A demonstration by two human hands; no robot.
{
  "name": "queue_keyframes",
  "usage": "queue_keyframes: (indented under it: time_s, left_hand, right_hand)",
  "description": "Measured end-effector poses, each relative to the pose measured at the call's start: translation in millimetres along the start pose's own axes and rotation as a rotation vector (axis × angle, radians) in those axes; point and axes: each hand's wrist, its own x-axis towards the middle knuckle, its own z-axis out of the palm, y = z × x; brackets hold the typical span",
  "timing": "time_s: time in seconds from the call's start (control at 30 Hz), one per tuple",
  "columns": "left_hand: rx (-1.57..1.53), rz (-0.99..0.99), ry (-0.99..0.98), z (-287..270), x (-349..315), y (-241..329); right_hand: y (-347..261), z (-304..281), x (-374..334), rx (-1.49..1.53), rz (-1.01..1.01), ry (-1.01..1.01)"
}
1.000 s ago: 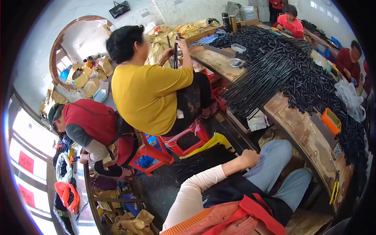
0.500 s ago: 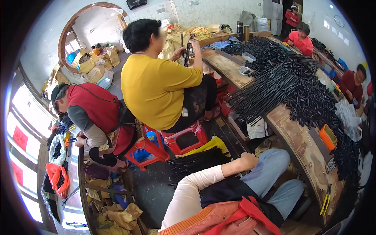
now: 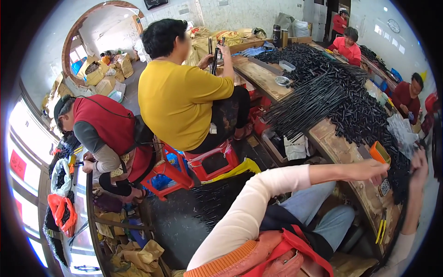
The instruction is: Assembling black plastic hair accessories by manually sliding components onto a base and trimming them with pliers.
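My left arm reaches right across my lap. My left hand (image 3: 369, 170) is over the workbench (image 3: 327, 136), next to an orange open container (image 3: 379, 153) and above a black-and-white patterned square (image 3: 385, 187). Its fingers are drawn together; what they hold, if anything, is hidden. At the far right edge my right hand (image 3: 419, 164) is raised beside the heap of black parts (image 3: 360, 117), close to a clear plastic bag (image 3: 402, 134). Its fingers are blurred, and I cannot make out anything in them. Yellow-handled pliers (image 3: 381, 228) lie on the bench nearer me.
Long black rods (image 3: 307, 108) stick out over the bench edge. A person in yellow (image 3: 180, 101) handles black parts on a red stool (image 3: 212, 161). Another in a red vest (image 3: 108, 117) bends at the left. More black rods (image 3: 217, 198) lie on the floor, and people sit across the bench.
My left hand has lifted from my knee and moved right, over the bench by the orange container. My right hand has come into view at the right edge.
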Motion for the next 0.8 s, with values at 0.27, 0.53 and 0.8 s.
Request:
queue_keyframes:
  time_s: [0.27,0.53,0.8]
  left_hand:
    - [-0.549,-0.450,-0.029,-2,-50,38]
    - [-0.382,-0.361,0.141,-46,-43,54]
    - [-0.311,-0.297,0.244,-35,-8,11]
  right_hand:
    - [58,152,-84,-0.191,0.012,-0.220]
    - [21,118,-78,-0.569,0.326,-0.385]
    - [27,79,-62,-0.586,-0.045,-0.234]
